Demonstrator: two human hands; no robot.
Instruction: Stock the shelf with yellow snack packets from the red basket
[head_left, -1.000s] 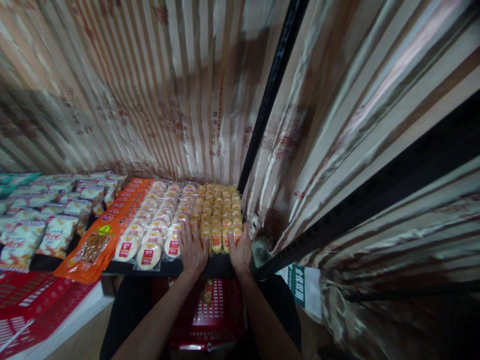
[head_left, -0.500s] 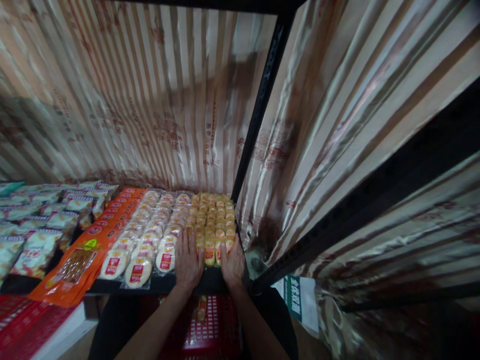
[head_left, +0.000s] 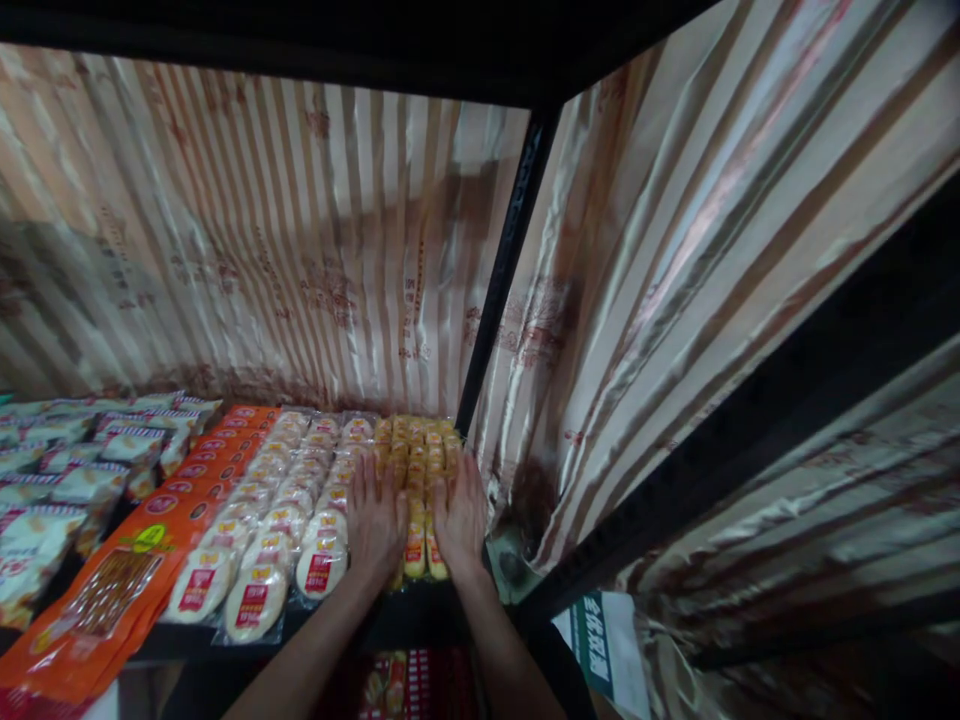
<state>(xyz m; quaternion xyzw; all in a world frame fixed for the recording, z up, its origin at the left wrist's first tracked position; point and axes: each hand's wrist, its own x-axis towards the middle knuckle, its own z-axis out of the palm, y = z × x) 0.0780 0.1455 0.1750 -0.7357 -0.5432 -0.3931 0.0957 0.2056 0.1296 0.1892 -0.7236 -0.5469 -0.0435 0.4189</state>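
Both my hands lie flat, palms down, on rows of small yellow snack packets (head_left: 415,447) at the right end of a dark shelf (head_left: 409,620). My left hand (head_left: 375,517) rests with fingers stretched out over the left rows, touching the edge of the round white rice-cracker packs (head_left: 289,520). My right hand (head_left: 459,515) rests the same way over the right rows, close to the black upright post (head_left: 501,285). A narrow strip of yellow packets shows between the two hands.
Orange flat packs (head_left: 127,575) and white snack bags (head_left: 52,490) fill the shelf to the left. Striped shiny cloth (head_left: 300,250) lines the back and right side. A black shelf board (head_left: 375,40) hangs overhead. A red basket (head_left: 420,685) sits below; a green-and-white label (head_left: 607,650) hangs at right.
My hands have slid forward from the shelf's front edge onto the yellow packets. The view has tipped up and nearer, bringing the overhead shelf board into sight.
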